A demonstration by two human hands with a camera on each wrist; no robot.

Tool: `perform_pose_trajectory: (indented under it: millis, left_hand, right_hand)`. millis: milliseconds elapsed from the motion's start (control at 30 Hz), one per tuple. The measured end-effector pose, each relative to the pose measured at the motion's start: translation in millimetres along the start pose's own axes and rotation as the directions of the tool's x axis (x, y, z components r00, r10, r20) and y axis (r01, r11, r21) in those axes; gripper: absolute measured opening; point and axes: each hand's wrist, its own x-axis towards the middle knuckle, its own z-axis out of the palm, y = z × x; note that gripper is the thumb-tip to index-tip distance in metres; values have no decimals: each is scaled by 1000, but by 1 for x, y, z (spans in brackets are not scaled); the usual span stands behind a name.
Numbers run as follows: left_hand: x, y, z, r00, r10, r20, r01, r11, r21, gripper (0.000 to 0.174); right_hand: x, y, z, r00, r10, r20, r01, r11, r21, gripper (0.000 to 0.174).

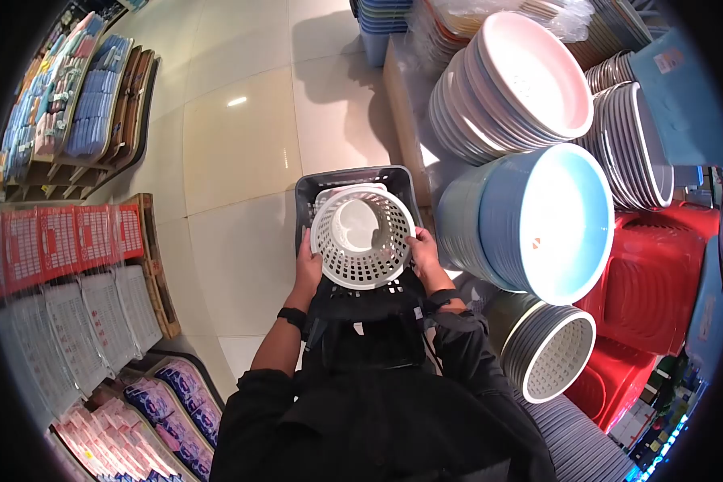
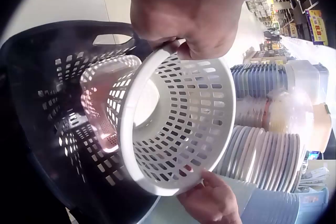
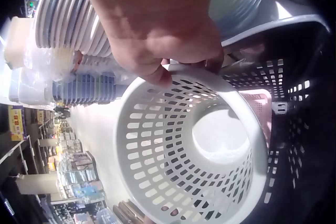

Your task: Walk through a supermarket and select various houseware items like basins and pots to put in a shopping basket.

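Between both hands I hold a round white slotted plastic basket (image 1: 364, 275), its wide mouth facing up toward me in the head view. My left hand (image 1: 307, 269) grips the rim on the left, thumb on the inner side. On the opposite side my right hand (image 1: 424, 255) pinches the rim, thumb inside and fingers outside, as the right wrist view shows. Beneath it is a black shopping basket (image 2: 31, 87) with slotted walls. A pink slotted basket (image 2: 90, 100) lies inside the black one, partly hidden behind the white basket.
To my right stand stacks of blue basins (image 1: 566, 225), pink basins (image 1: 538, 76) and grey-white slotted baskets (image 1: 562, 361), with red plastic goods (image 1: 643, 289) beyond. At left are red crates (image 1: 64, 245) and packaged goods (image 1: 173, 402) on low displays. Tiled floor (image 1: 237, 136) runs ahead.
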Motion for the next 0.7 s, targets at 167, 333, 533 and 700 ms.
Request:
perform_pose_trajectory:
  millis: [167,333,533,700]
  left_hand:
    - [15,-34,-7,996,-85,-19,87,964,252,70]
    - [24,-9,10,985,-172,14,158,933,323,73]
    - [34,-34,7,998,-62,0,59,944,326,75]
    - [15,-36,-13,999,31,34,-41,924,381,81]
  right_hand:
    - [18,14,0,999,-44,-29,43,998,-43,25]
    - [39,18,5,996,-71,-56,66,994,-86,25]
    - [54,15,12,979,-149,-136,132,983,-132,22]
    - [59,8,20,978,-138,-159,94,961,-258,35]
